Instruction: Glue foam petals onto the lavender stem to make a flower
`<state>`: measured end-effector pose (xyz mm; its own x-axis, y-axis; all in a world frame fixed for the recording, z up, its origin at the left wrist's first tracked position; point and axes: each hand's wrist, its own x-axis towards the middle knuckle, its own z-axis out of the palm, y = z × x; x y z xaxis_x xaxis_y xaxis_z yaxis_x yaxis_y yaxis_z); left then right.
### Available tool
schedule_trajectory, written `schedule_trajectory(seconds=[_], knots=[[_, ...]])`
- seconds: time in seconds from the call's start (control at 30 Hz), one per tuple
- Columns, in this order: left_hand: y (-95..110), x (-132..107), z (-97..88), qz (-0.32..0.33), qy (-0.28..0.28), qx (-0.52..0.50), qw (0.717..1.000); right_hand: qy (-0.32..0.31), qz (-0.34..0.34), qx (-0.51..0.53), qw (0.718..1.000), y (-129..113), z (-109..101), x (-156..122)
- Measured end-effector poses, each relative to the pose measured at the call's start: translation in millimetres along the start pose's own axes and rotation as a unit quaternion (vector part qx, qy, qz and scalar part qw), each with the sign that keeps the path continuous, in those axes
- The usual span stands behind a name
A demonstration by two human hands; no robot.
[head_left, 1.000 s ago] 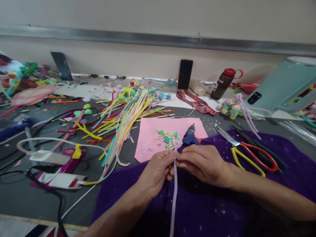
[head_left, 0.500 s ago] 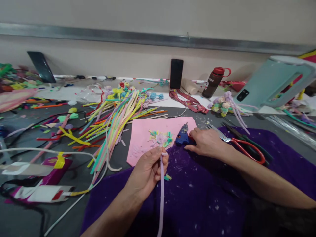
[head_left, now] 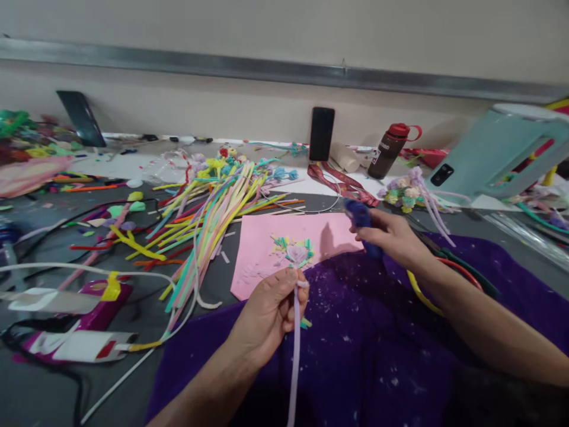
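My left hand [head_left: 269, 311] is closed around a pale lilac pipe cleaner [head_left: 294, 362] whose top is curled into a small flower [head_left: 297, 254]; the stem hangs down over the purple cloth [head_left: 355, 356]. My right hand [head_left: 393, 237] is closed on a blue glue gun [head_left: 359, 214], lifted above the table to the right of the flower. A pink sheet [head_left: 267, 243] with small coloured snippets [head_left: 284, 243] lies just beyond my left hand.
A heap of coloured pipe cleaners [head_left: 213, 207] spreads left of the pink sheet. Scissors with red and yellow handles [head_left: 462, 270] lie under my right forearm. A phone [head_left: 321, 134], a brown bottle [head_left: 388, 151] and a teal container [head_left: 502, 151] stand at the back. Cables [head_left: 84, 270] cross the left.
My right hand let go of the pipe cleaner, reached right to the glue gun lying on the table, gripped it and lifted it. My left hand kept hold of the flower stem.
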<state>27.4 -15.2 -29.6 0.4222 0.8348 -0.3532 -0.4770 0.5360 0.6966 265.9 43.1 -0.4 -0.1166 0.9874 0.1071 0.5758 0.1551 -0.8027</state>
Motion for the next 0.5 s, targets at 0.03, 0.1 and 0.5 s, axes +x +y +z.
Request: schedule_trajectory(seconds=[0.03, 0.1, 0.5], knots=[[0, 0, 0.0, 0.003, 0.000, 0.000, 1.000, -0.023, 0.005, 0.121, 0.992, -3, -2, -2], [-1, -1, -0.3, 0.004, 0.001, -0.001, 1.000, -0.082, 0.018, 0.310, 0.947, -12, -3, -9], [4, 4, -5.7, 0.022, 0.011, -0.036, 0.999, -0.226, 0.021, 0.361, 0.905, -21, 10, -38]])
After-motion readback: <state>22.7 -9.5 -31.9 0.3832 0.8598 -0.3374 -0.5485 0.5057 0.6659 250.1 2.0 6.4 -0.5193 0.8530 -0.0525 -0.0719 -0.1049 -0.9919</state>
